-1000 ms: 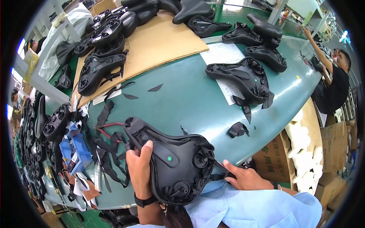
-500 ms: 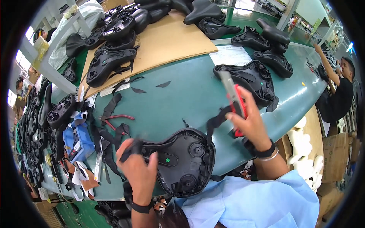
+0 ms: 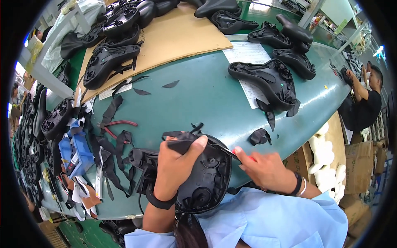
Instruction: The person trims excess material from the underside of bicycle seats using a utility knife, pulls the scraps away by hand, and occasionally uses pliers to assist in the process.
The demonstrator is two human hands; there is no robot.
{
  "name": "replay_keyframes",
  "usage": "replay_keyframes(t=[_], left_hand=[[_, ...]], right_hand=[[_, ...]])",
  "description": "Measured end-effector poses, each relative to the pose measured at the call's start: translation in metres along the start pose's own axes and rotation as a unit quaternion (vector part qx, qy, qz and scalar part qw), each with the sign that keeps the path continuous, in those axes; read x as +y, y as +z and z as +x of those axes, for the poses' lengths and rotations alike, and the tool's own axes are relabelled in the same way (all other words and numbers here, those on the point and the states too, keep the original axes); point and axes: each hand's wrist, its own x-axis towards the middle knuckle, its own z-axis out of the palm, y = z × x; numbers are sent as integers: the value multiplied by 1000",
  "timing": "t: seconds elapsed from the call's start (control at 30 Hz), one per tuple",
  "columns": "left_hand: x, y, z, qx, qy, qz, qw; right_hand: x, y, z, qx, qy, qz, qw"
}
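Observation:
An upturned black bicycle saddle lies at the near edge of the green table, its hollow plastic underside facing up. My left hand reaches over its middle, thumb and fingers closed on a loose flap of black cover material at the saddle's far rim. My right hand is wrapped round a red utility knife; most of the handle is hidden in the palm. The knife's blade points left and lies along the saddle's rim, near the flap. The saddle's narrow nose is partly behind my left wrist.
Another upturned saddle rests on a paper sheet, with a crumpled black offcut nearby. At left lie red-handled pliers, black scraps and a blue bin. Saddles crowd the cardboard. A person in black works at far right.
My right hand has brought the knife down to the saddle's rim, and a black offcut now lies on the table. My left hand has moved right and up, onto the flap.

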Motion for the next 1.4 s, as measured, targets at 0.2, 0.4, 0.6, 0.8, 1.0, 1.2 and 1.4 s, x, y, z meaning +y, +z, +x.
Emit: replay_keyframes(t=[0.2, 0.4, 0.6, 0.8, 1.0, 1.2, 1.4], left_hand=[[1, -6, -13, 57, 99, -277, 954], [-5, 0, 3, 54, -34, -48, 997], [4, 5, 4, 57, -46, -70, 995], [-32, -15, 7, 73, 186, -564, 801], [5, -22, 1, 62, 158, 116, 979], [-32, -37, 42, 40, 335, 493, 802], [-50, -39, 51, 62, 408, 425, 806]], right_hand=[[-30, 1, -17, 85, 83, 58, 991], [12, -15, 16, 32, 76, 126, 989], [18, -5, 33, 41, -67, -2, 997], [-15, 10, -3, -13, 84, -6, 996], [3, -6, 20, -18, 109, 86, 990], [14, -4, 46, -6, 64, 111, 992], [15, -3, 53, 4, 52, 78, 996]])
